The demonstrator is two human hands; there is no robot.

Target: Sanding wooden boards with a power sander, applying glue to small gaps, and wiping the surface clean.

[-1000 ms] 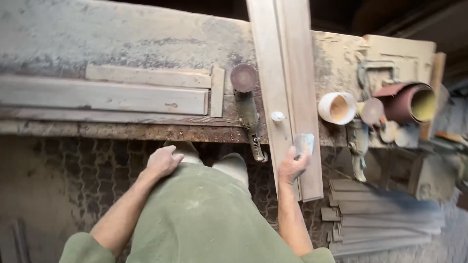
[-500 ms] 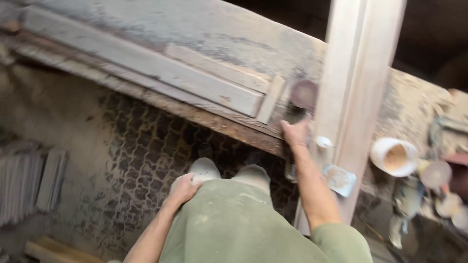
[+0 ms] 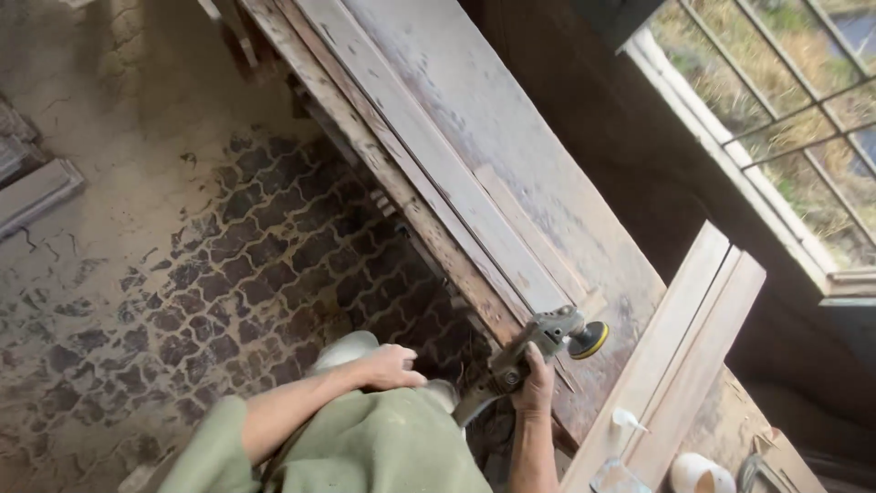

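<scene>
My right hand [image 3: 534, 382] grips the body of a dusty angle sander [image 3: 538, 345], lifted off the long workbench [image 3: 511, 137] with its round pad [image 3: 590, 340] pointing right. My left hand [image 3: 391, 367] rests on my green trouser leg [image 3: 383, 447], holding nothing. A pale wooden board [image 3: 680, 351] lies across the bench just right of the sander, with a small white knob [image 3: 624, 419] on it. Long wooden strips [image 3: 429, 173] lie along the bench in front of the sander.
A window with bars [image 3: 776, 100] stands beyond the bench at the upper right. A white cup [image 3: 701, 474] and a flat scraper [image 3: 613, 478] sit at the bottom right. Stacked wood [image 3: 32, 187] lies on the dusty patterned floor [image 3: 228, 256] at the left.
My right hand left the scraper on the board, reached to the sander and has picked it up. My view has swung left and up along the bench. The left hand stayed on my leg.
</scene>
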